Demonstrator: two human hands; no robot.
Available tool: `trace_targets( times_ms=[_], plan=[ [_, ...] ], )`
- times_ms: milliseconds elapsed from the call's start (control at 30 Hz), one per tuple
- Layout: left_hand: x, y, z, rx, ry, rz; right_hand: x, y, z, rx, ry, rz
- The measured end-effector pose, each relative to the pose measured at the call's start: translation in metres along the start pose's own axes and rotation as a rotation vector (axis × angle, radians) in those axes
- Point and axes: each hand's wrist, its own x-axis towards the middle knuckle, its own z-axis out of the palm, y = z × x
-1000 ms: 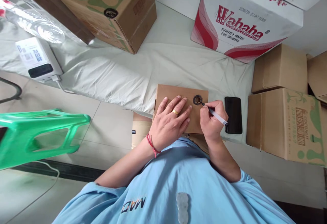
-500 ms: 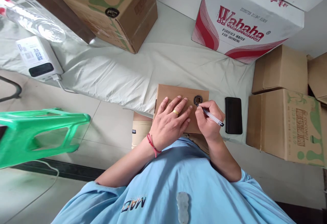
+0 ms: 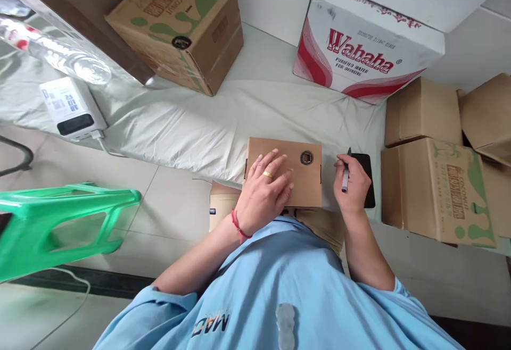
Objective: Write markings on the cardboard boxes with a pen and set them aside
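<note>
My left hand (image 3: 264,193) lies flat on the left part of a small brown cardboard box (image 3: 305,188), fingers stretched out. Near the box's upper right corner is a black ring mark (image 3: 307,158) around a dark square centre. To the right of the box, my right hand (image 3: 352,184) grips a pen (image 3: 345,178) with a pale barrel and dark ends, held clear of the cardboard. Behind that hand lies a black phone (image 3: 370,180), partly covered by it.
A cloth-covered surface (image 3: 191,137) bears a coconut carton (image 3: 215,36), a Wahaha carton (image 3: 359,57) and a white power bank (image 3: 72,108) with a cable. More cardboard boxes (image 3: 439,190) stand at the right. A green plastic stool (image 3: 67,227) is on the left.
My right hand has moved right with the pen, off the box to in front of the phone, and the pen has turned. My left hand stays on the box. The view has shifted slightly.
</note>
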Motion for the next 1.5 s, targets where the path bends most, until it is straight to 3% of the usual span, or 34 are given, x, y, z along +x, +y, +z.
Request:
trace_targets(
  times_ms=[133,200,267,400,467,533,600,667,767,967,1033,1133,1233,1367,1433,1500],
  plan=[
    [0.000,-0.008,-0.023,-0.072,0.244,-0.073,-0.005,0.027,-0.009,-0.174,-0.312,-0.090],
    [-0.009,-0.018,-0.033,-0.042,0.355,-0.228,-0.007,0.031,-0.008,-0.200,-0.421,-0.101],
    [-0.025,-0.029,-0.038,-0.096,0.390,-0.467,-0.009,0.030,-0.005,-0.167,-0.452,-0.093],
    [-0.065,-0.040,-0.040,-0.425,0.181,-0.933,-0.011,0.021,-0.001,0.019,-0.321,0.056],
    [-0.077,-0.035,-0.037,-0.645,0.079,-1.087,-0.016,0.010,-0.001,0.153,-0.312,0.177],
    [-0.080,-0.026,-0.028,-0.872,0.042,-1.175,-0.024,-0.005,0.001,0.237,-0.372,0.208],
    [-0.076,-0.015,-0.017,-1.025,0.113,-1.218,-0.035,-0.022,0.004,0.251,-0.427,0.163],
    [-0.070,-0.008,-0.007,-1.077,0.262,-1.255,-0.046,-0.035,0.005,0.262,-0.446,0.147],
    [-0.070,-0.006,-0.003,-1.078,0.397,-1.266,-0.057,-0.043,0.000,0.386,-0.486,0.249],
    [-0.083,-0.011,-0.030,-1.073,0.316,-1.012,-0.064,-0.051,-0.029,0.883,-0.659,0.529],
    [-0.080,-0.008,-0.035,-1.086,0.264,-0.898,-0.068,-0.054,-0.044,0.952,-0.661,0.603],
    [-0.070,0.001,-0.032,-1.169,0.148,-0.680,-0.069,-0.049,-0.078,0.892,-0.489,0.662],
    [-0.059,0.008,-0.025,-1.260,-0.021,-0.540,-0.062,-0.032,-0.131,0.758,-0.176,0.699],
    [-0.054,0.008,-0.021,-1.251,-0.090,-0.578,-0.043,-0.003,-0.206,0.639,0.301,0.805],
    [-0.057,0.004,-0.020,-1.236,-0.072,-0.635,-0.036,0.007,-0.231,0.619,0.482,0.857],
    [-0.062,-0.002,-0.020,-1.222,-0.042,-0.686,-0.034,0.015,-0.245,0.606,0.578,0.913]
  ],
)
